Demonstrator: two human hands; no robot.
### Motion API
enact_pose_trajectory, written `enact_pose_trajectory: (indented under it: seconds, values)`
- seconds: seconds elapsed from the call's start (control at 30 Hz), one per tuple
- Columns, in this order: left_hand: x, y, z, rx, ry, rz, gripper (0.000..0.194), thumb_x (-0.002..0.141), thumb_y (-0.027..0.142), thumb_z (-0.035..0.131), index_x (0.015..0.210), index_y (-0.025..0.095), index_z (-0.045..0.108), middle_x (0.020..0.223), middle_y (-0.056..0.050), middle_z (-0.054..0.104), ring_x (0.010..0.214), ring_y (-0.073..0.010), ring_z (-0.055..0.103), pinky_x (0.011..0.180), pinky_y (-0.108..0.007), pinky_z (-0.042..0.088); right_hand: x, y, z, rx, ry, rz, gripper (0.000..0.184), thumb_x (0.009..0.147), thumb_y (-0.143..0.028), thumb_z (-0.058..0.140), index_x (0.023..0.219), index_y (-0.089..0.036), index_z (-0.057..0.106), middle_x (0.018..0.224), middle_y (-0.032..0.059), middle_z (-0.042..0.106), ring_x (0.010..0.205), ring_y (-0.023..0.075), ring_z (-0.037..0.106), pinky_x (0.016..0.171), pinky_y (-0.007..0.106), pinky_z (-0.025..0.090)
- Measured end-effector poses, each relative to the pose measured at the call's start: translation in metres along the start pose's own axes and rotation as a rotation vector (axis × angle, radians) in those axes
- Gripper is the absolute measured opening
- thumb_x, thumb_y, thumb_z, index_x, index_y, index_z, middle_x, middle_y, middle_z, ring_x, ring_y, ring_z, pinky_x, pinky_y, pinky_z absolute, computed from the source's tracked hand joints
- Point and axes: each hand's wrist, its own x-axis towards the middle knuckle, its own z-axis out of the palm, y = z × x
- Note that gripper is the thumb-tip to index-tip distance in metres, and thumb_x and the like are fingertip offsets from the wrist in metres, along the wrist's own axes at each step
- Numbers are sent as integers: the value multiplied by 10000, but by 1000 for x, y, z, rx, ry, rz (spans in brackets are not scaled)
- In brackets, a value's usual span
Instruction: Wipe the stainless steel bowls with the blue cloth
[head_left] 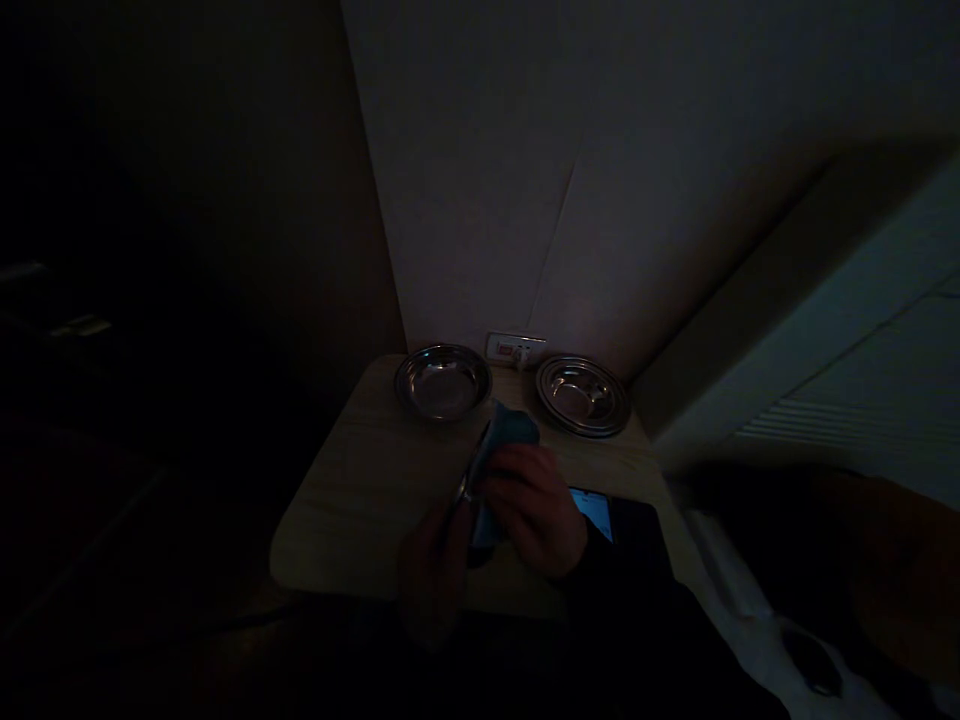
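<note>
From where I stand the room is almost dark, and a tall, pale grey wall (472,180) takes up most of what can be seen. To the right a pale, boxy panel with ridged lines (855,350) leans into view. Below the wall, and close against it, is a light, wood-grained counter with rounded corners (337,510).

A black sleeve (645,620) crosses the counter's near right part and stands in the way of what lies there. Against the wall at the right sits a stack of round, shiny metal dishes (583,397), nested so that more than one rim shows; the top one's bare, gleaming hollow catches the light. A single round, shiny metal dish (442,383) sits apart at the left, its bare metal bottom showing.

Between the dishes, on the near side, the person's right hand (534,505) grips a blue-green cloth (514,425), held up over the middle of the counter. The left hand (435,575) is closed beside it, around the lower end of a thin, dark thing with a shiny edge (466,488), pressed against the cloth and too dim to make out. Just beside the right wrist glows a rectangular blue screen (592,512), partly covered by the sleeve. A white wall socket (516,349) with a plug in it sits low between the dishes.
</note>
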Motion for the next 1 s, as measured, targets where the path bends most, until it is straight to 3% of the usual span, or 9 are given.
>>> enact_pose_trajectory:
  seconds: [0.1,0.2,0.37,0.53,0.7,0.87,1.0]
  values:
    - [1,1,0,8,33,-15,411,783,490,430,844,161,668,773,-58,697,686,-174,627,592,-237,486,1,2,-1,-14,43,81,216,842,-157,467,998,-201,610,1002,71,608,982,196,519,830,388,407]
    - [2,2,-1,13,66,-28,432,763,504,447,869,150,672,859,-80,700,763,-199,635,643,-260,500,2,2,-2,-7,-2,25,249,835,-169,471,1042,-216,602,1024,68,600,1028,212,491,839,400,394]
    - [1,-2,1,-68,-36,1,390,787,465,433,858,171,680,831,-59,703,744,-185,638,660,-264,510,7,4,-4,-35,3,21,242,844,-180,456,1021,-220,616,993,66,602,967,202,514,815,391,400]
    - [1,-6,2,-73,84,-29,367,747,457,487,870,173,684,901,-75,701,824,-217,638,726,-311,513,10,0,-7,-15,-89,-62,246,829,-200,472,1022,-237,620,985,59,593,992,217,487,822,406,393]
    - [6,4,0,-63,24,-14,378,769,447,458,856,152,678,863,-82,699,777,-193,635,691,-270,505,9,-1,-4,-28,-18,10,239,838,-192,469,1021,-218,621,964,71,575,960,210,491,802,397,398]
    - [5,5,0,-118,-38,14,372,792,433,426,850,167,680,809,-56,700,727,-178,636,642,-253,506,11,6,-3,-33,-40,-37,231,831,-191,475,999,-229,629,940,58,584,951,207,496,806,398,395]
    - [1,2,1,-117,8,-16,348,777,431,454,780,165,679,753,-48,699,690,-181,636,604,-253,509,9,8,-5,-42,-18,33,261,845,-189,449,1049,-217,609,958,73,577,934,204,502,785,391,411]
